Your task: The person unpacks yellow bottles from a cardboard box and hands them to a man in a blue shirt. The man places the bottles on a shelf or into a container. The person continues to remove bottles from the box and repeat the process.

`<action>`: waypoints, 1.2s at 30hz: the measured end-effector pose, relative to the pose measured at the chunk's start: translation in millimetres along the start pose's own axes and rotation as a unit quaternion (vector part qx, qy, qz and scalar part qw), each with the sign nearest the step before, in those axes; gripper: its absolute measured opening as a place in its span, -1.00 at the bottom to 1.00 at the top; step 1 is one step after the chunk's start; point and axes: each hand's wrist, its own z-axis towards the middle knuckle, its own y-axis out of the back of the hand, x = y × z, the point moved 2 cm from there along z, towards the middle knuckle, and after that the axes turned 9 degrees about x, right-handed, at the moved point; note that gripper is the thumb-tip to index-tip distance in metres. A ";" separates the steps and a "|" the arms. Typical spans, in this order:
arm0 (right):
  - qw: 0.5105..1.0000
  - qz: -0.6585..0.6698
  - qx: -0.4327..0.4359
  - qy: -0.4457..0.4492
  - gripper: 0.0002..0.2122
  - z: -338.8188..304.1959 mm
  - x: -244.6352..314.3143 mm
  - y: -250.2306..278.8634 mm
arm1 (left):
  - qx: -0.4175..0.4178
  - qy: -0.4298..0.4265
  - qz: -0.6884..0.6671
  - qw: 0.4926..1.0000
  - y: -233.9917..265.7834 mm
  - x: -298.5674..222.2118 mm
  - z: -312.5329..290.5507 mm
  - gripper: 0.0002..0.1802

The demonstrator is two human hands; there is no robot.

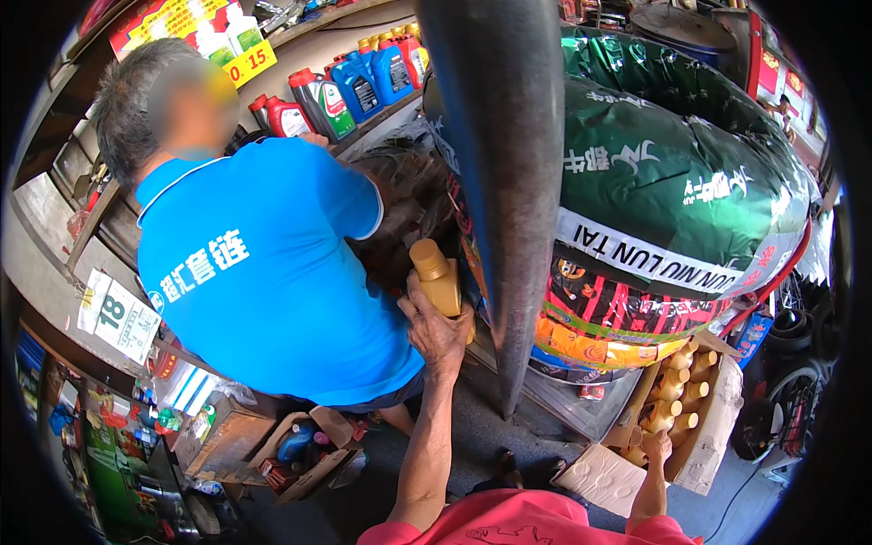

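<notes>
My left hand (438,331) is raised in front of me, its fingers wrapped round a gold oil bottle (438,277) with a gold screw cap, held upright and slightly tilted. Low on the right, my right hand (656,447) reaches into an open cardboard box (713,436) packed with several like gold bottles (666,386). Its fingers are closed at the top of a bottle there, and the hand partly hides that bottle.
A person in a blue shirt (272,263) stands close on the left, facing shelves with oil jugs (322,104). A thick dark post (509,182) rises in front of me. Wrapped tyres (681,182) are stacked on the right. A box of goods (304,454) sits low on the left.
</notes>
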 end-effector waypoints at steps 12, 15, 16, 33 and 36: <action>1.000 -0.004 0.014 -0.022 -0.57 3.7 -1.4 -0.8 | -0.014 -0.029 -0.009 0.999 -3.1 3.8 -1.2 0.11; 1.000 -0.007 0.005 -0.023 -0.57 2.2 -1.7 -0.5 | 0.002 -0.014 -0.013 1.000 -2.2 1.1 -1.0 0.11; 1.000 -0.005 0.002 -0.025 -0.58 2.5 -2.6 -1.1 | 0.007 -0.010 -0.014 1.000 -2.0 0.3 -0.8 0.11; 0.999 0.013 0.027 -0.031 -0.60 -9.4 12.5 12.6 | 0.018 0.004 -0.024 1.000 3.0 3.2 0.3 0.10; 0.999 0.008 0.024 -0.034 -0.61 -6.7 7.9 8.6 | 0.029 0.008 -0.021 0.999 4.9 -0.2 0.4 0.10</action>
